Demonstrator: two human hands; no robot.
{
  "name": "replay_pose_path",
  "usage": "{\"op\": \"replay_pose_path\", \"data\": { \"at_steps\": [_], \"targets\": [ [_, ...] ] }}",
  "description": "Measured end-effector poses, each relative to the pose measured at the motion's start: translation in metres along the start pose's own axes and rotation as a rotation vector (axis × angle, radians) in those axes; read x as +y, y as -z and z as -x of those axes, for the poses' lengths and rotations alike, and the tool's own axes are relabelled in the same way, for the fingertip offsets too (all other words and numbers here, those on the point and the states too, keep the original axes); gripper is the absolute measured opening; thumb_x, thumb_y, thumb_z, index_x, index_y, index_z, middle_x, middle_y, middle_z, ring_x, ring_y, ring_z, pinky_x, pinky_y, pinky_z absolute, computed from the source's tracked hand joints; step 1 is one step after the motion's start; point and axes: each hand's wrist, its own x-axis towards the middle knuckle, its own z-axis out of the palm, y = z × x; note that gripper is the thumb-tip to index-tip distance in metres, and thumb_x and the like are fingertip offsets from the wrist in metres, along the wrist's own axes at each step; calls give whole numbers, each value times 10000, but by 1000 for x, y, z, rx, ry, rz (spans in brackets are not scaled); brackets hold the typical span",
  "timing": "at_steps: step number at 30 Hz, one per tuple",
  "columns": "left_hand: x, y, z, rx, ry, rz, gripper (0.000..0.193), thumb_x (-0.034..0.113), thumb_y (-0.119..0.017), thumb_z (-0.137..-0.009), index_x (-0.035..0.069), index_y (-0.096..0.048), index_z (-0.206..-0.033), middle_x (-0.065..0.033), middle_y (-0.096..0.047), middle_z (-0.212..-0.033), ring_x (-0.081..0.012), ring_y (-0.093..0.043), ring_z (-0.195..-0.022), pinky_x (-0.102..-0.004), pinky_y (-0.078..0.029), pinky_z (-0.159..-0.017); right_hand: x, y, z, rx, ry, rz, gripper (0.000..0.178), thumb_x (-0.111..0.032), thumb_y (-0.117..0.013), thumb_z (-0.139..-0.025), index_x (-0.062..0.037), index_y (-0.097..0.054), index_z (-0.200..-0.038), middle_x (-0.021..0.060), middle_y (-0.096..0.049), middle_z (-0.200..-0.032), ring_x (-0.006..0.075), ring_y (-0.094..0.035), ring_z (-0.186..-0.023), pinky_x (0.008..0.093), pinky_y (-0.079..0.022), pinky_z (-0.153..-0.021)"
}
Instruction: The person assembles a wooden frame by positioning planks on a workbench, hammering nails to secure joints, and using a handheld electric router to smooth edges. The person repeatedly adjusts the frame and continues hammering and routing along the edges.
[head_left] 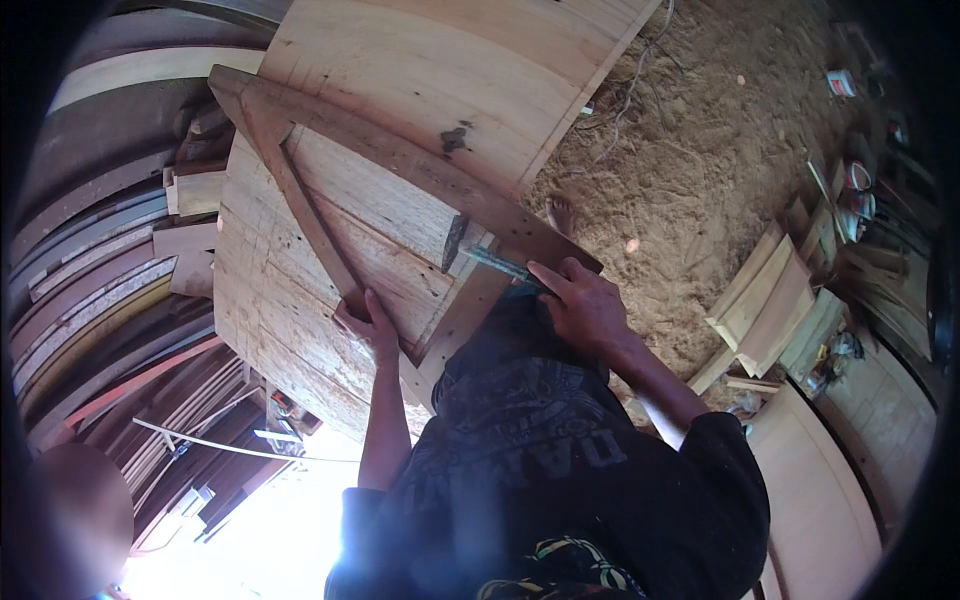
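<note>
My right hand (588,308) is closed around the handle of a hammer (503,264). Its dark head (454,243) is over the pale boards, beside a long brown wooden beam (385,158). A narrow wooden strip (308,215) slants from the beam's far left end toward me. My left hand (372,328) grips the near end of this strip, fingers bent around it. Beam and strip lie on a worktop of rough planks (275,265). A shorter wooden piece (465,312) runs close to my body, partly hidden by my shirt.
A wide wooden panel (430,70) lies beyond the beam. Stacked boards (100,245) line the left side. Sawdust-covered ground (700,150) spreads to the right, with a bare foot (561,215) and a cable (630,90). Offcuts (765,300) and a panel (815,480) are at right.
</note>
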Motion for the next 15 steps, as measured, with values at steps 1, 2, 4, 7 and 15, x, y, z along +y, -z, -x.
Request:
{"op": "replay_pose_path", "data": {
  "at_steps": [1, 2, 4, 7, 15],
  "targets": [
    [-1, 0, 0, -2, 0, 2, 606, 473, -793, -1019, -34, -559, -1253, -271, -574, -1182, -462, -546, -1134, -590, -456, -980, 0, 0, -1, -1, 5, 8, 568, -170, -794, -951, -220, -682, -1505, 121, -650, -1067, 339, -707, -956, 468, -595, -813],
    [-1, 0, 0, -5, 0, 3, 606, 475, -793, -1019, -32, -557, -1253, -269, -573, -1181, -460, -545, -1132, -589, -455, -979, 1, 0, -1, -2, 9, 16, 565, -167, -796, -948, -219, -688, -1500, 119, -650, -1065, 336, -708, -956, 468, -594, -812],
    [-2, 2, 0, -20, 11, -15, 606, 477, -788, -1022, -31, -555, -1256, -264, -571, -1174, -456, -542, -1130, -585, -454, -977, 2, 1, -3, -10, 14, 10, 562, -161, -802, -940, -218, -699, -1490, 114, -650, -1056, 332, -708, -951, 465, -592, -807],
    [2, 2, 0, -18, 13, 0, 598, 469, -789, -1023, -30, -555, -1254, -257, -571, -1162, -451, -544, -1121, -579, -455, -973, 4, 1, -4, -11, 8, -20, 566, -155, -811, -928, -219, -710, -1481, 108, -646, -1037, 327, -706, -936, 458, -589, -796],
    [4, -3, 5, -14, -6, 6, 583, 438, -804, -1018, -29, -557, -1264, -243, -571, -1151, -434, -560, -1086, -584, -462, -948, 11, -1, -3, -23, 2, -44, 573, -178, -831, -910, -238, -717, -1469, 118, -660, -1049, 343, -712, -931, 467, -594, -809]
  ]
}}
